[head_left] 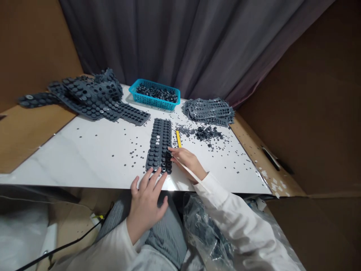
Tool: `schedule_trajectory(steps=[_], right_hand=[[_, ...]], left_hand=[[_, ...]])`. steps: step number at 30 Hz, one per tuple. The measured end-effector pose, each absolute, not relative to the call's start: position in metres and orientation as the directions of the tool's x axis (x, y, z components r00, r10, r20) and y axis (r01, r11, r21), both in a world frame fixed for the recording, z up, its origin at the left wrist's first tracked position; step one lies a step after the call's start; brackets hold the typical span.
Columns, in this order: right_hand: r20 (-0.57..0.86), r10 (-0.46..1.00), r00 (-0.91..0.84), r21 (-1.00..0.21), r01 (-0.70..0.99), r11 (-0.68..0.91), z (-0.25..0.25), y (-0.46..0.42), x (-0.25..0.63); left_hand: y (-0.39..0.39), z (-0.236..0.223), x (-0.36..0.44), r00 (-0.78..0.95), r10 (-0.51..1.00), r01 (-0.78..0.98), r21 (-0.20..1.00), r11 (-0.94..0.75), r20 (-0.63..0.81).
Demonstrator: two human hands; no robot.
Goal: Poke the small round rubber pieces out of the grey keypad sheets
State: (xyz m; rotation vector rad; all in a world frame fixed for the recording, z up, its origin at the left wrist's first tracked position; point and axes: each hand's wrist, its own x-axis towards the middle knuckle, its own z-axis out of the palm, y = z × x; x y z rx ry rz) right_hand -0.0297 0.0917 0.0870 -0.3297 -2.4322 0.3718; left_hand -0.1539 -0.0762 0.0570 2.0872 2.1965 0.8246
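Note:
A dark grey rubber sheet with rows of round pads (158, 145) lies lengthwise in front of me on the white table. My left hand (148, 199) has its fingers spread, and the fingertips rest on the sheet's near edge. At the sheet's lower right side, my right hand (188, 162) is closed in a pinch on a thin, pale strip-like tool (187, 170) that slants back toward the wrist. Its tip by the pads is too small to make out. Just beyond that hand lies a flat yellow strip (178, 139).
A blue basket (154, 101) full of small dark pieces stands at the back. Heaped similar sheets (87, 94) lie left, stacked sheets (208, 111) right. Loose dark pieces (208, 133) and tiny discs scatter the table (93, 160). Cardboard walls (316, 113) flank it; a clear plastic bag (205, 229) hangs below.

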Motion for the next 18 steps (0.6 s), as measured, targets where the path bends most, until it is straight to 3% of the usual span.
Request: schedule_trajectory(steps=[3, 5, 18], right_hand=[[0.509, 0.382, -0.771, -0.523, 0.076, 0.849, 0.0868, 0.0894, -0.0288], [0.475, 0.376, -0.795, -0.572, 0.046, 0.819, 0.0838, 0.0878, -0.028], [0.432, 0.349, -0.832, -0.583, 0.038, 0.812, 0.0793, 0.0912, -0.0285]], left_hand=[[-0.0763, 0.0558, -0.1546, -0.108, 0.93, 0.931, 0.364, -0.029, 0.35], [-0.0765, 0.0552, -0.155, -0.106, 0.93, 0.931, 0.364, -0.032, 0.352], [-0.0777, 0.055, -0.1553, -0.106, 0.928, 0.926, 0.375, -0.038, 0.357]])
